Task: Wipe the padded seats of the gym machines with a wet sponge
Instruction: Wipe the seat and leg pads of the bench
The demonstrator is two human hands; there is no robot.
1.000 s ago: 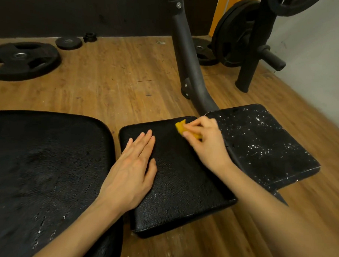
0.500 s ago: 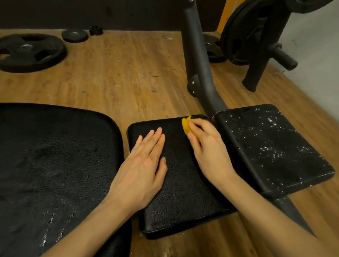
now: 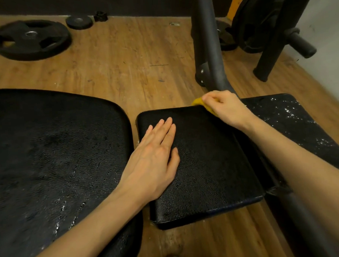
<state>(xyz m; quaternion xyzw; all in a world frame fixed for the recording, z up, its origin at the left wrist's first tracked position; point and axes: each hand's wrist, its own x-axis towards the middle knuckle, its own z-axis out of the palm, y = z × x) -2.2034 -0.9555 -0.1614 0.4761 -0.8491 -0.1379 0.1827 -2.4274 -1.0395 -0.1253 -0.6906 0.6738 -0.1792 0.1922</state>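
1. Gripping the yellow sponge [image 3: 198, 103], the right hand [image 3: 225, 108] has its fingers curled round it at the far right corner of the middle seat pad [image 3: 209, 165].
2. Left hand [image 3: 154, 158] lies flat on that pad's left part, fingers straight and close together.
3. Right seat pad [image 3: 300, 122] carries white droplets or flecks; large left pad [image 3: 55, 152] glistens in spots.
4. Weight plate [image 3: 29, 39] lies on the wooden floor [image 3: 123, 58], far left.

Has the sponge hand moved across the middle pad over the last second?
Yes. The right hand with the yellow sponge has slid away from the person, from partway in to the far edge of the middle pad.
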